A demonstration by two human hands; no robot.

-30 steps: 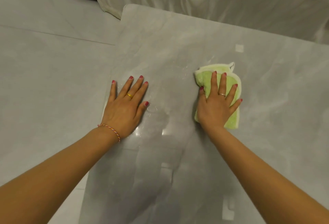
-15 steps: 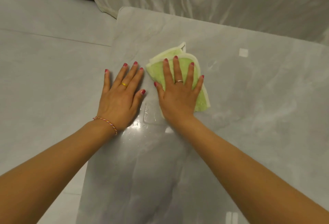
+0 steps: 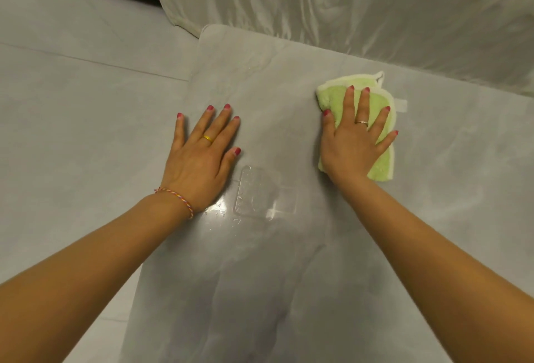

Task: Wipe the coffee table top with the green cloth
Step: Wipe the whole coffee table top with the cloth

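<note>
The folded green cloth (image 3: 378,128) with a white edge lies flat on the grey glossy coffee table top (image 3: 260,247). My right hand (image 3: 351,143) presses down on it with fingers spread and straight, covering most of its left part. My left hand (image 3: 202,157) rests flat on the table near its left edge, fingers straight, holding nothing. Wet streaks and small drops glisten on the surface between and below the hands.
A white cover draped over furniture (image 3: 346,1) hangs just behind the table's far edge. Grey tiled floor (image 3: 72,131) lies to the left of the table. A small white mark (image 3: 401,105) sits on the table beside the cloth.
My right hand has slid the cloth to the right, away from my left hand, after sweeping it left half a second ago. My left hand has stayed planted.
</note>
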